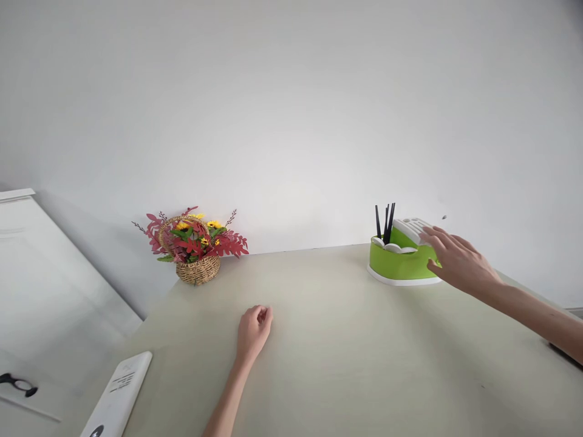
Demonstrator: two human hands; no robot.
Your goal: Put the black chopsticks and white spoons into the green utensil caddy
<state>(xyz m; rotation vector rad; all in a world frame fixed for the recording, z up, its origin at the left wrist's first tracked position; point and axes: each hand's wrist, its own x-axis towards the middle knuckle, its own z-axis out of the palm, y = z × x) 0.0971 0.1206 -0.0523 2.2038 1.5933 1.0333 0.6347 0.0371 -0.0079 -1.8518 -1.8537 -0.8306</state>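
A green-and-white utensil holder [398,264] stands at the back right of the table, with several black chopsticks [387,224] upright at its left side. My right hand [460,258] is at the holder's right edge, fingers stretched out and thumb apart, holding nothing. It overlaps the slotted white top [410,228]; whether it touches it I cannot tell. My left hand [255,329] rests on the table near the middle, fingers curled in loosely. Nothing shows in it.
A wicker basket [199,270] of red and yellow artificial flowers stands at the back left of the pale table [319,340]. At the front left lies a long white box-like object [119,391] with printed text. A white cabinet [50,303] is beyond the left edge; a wall closes off the back.
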